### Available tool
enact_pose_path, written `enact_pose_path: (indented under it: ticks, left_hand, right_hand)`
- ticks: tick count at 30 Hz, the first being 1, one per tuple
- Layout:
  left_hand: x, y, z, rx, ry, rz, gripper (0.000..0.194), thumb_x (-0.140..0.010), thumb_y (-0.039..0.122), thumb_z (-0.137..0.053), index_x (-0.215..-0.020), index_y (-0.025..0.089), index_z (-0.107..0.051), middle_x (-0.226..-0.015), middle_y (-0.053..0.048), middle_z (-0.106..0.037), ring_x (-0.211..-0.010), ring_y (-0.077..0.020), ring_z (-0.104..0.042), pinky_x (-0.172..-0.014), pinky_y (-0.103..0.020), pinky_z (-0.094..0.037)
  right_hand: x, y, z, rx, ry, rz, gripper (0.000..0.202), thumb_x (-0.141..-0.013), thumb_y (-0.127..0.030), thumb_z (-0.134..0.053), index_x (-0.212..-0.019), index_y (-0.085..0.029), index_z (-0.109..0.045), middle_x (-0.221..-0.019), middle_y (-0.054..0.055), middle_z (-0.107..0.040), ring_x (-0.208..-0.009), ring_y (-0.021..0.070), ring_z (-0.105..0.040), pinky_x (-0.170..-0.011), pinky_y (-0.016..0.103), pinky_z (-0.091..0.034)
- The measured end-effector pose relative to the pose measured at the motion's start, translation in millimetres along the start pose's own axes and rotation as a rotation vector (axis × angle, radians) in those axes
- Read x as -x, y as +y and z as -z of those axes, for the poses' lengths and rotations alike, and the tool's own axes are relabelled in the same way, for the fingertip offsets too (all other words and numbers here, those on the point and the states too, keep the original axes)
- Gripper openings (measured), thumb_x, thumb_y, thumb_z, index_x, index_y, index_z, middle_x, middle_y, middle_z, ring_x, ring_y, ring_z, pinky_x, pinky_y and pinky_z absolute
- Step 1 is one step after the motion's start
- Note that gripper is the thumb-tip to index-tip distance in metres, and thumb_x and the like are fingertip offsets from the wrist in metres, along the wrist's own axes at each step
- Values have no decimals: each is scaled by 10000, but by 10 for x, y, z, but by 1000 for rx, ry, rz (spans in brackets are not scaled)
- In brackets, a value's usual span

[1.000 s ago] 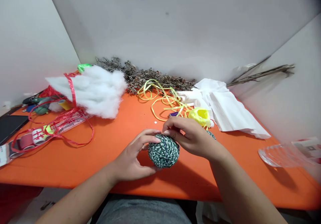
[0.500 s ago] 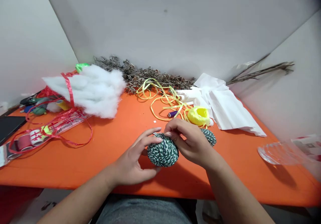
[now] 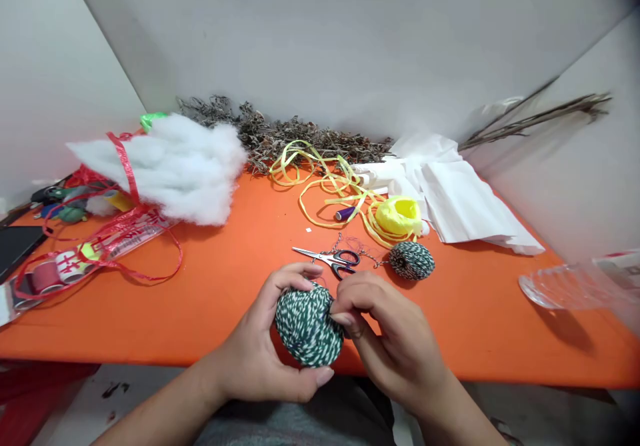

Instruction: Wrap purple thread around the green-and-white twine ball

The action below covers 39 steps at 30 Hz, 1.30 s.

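Note:
A green-and-white ball of yarn [image 3: 305,326] is cupped in my left hand [image 3: 273,346], with the thumb under it and the fingers over its top. Against the ball's right side, my right hand [image 3: 387,329] pinches thumb and forefinger together; what lies between the fingertips is hidden. Just beyond the hands, scissors [image 3: 327,257] with dark handles lie on the orange table [image 3: 240,299]. A second, smaller yarn ball [image 3: 413,261] rests right of them, a loose strand trailing toward the scissors.
White stuffing [image 3: 185,166] is heaped at the left, near red ribbon [image 3: 125,166] and packed thread spools [image 3: 47,276]. Dried twigs [image 3: 285,136] line the wall. Yellow ribbon [image 3: 303,199], a purple spool [image 3: 345,213] and white sheets [image 3: 465,199] lie behind. A clear plastic container [image 3: 555,289] stands right.
Both hands have come closer to me with the yarn ball, uncovering the scissors and all of the smaller ball. My right fingers have shifted from the ball's top to its right side.

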<state>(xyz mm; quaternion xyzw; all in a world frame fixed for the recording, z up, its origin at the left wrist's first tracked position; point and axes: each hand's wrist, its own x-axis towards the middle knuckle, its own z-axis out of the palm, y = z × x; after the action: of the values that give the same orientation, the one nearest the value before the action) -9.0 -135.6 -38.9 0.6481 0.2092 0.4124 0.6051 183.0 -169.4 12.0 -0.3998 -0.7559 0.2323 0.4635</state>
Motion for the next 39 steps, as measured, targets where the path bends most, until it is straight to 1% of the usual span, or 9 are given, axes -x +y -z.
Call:
enact_pose_path:
  ticks: [5, 14, 17, 20, 24, 26, 30, 35, 39]
  left_hand:
    - [14, 36, 27, -143, -4, -90, 761, -656, 169, -833, -1298, 362, -472, -1330, -84, -497, -1301, -329, -501, -1110, -480, -387]
    - [22, -33, 52, -218, -10, -239, 813, -599, 200, -797, -1335, 313, -470, -1316, -82, -547, -1259, -301, -532, -1084, -446, -418]
    - [38, -39, 80, -209, -19, -244, 810, -617, 183, -790, -1341, 320, -454, -1385, -92, -518, -1309, -308, -506, -1096, -451, -417]
    - [70, -29, 99, -228, -12, -232, 841, -625, 97, -771, -1362, 321, -434, -1460, -104, -455, -1371, -316, -457, -1109, -452, -416]
    - [115, -3, 88, -219, -20, -178, 848, -642, -13, -660, -1378, 309, -389, -1498, -127, -399, -1400, -316, -432, -1121, -471, -412]
    - [127, -9, 67, -179, -16, -149, 823, -654, 15, -673, -1368, 300, -379, -1485, -133, -397, -1394, -317, -437, -1117, -468, -418]
    - [123, -49, 29, -95, 42, -150, 899, -644, 169, -873, -1384, 320, -385, -1405, -106, -456, -1366, -301, -477, -1118, -418, -435]
    - [81, -28, 11, -193, 74, -239, 819, -674, 99, -821, -1372, 275, -430, -1313, -106, -510, -1343, -301, -501, -1141, -449, -420]
    - [73, -28, 16, -224, 91, -290, 792, -654, 94, -786, -1345, 261, -437, -1338, -117, -495, -1316, -300, -503, -1111, -457, -438]
  right_hand:
    - [24, -65, 56, -14, -43, -3, 197, -941, -21, -512, -970, -212, -553, -859, 10, -626, -804, 137, -579, -717, 249, -489]
    - [40, -80, 86, -40, -91, -98, 154, -972, -62, -526, -971, -216, -539, -895, -3, -601, -818, 115, -570, -739, 224, -470]
    - [64, -61, 64, -78, -79, -139, 123, -986, -95, -532, -967, -216, -546, -904, -2, -588, -838, 119, -564, -753, 230, -468]
    - [71, -47, 45, -92, -44, -152, 126, -989, -96, -527, -963, -216, -554, -911, 1, -577, -846, 122, -554, -753, 235, -467]
    - [72, -47, 3, -117, -37, -152, 125, -983, -92, -539, -961, -215, -556, -898, -2, -571, -841, 123, -549, -746, 235, -465]
    - [76, -61, -29, -126, -38, -138, 130, -978, -86, -544, -960, -214, -557, -896, -4, -573, -849, 123, -549, -762, 236, -465]
    - [83, -109, -92, -139, -39, -105, 151, -964, -60, -537, -967, -210, -557, -908, -3, -586, -864, 122, -556, -792, 235, -468]
    - [73, -154, -119, -161, -37, -124, 146, -966, -69, -538, -956, -214, -557, -884, -3, -584, -814, 117, -555, -731, 223, -471]
    - [70, -168, -111, -158, -42, -124, 138, -971, -80, -536, -948, -215, -554, -875, -1, -589, -806, 122, -560, -722, 230, -475]
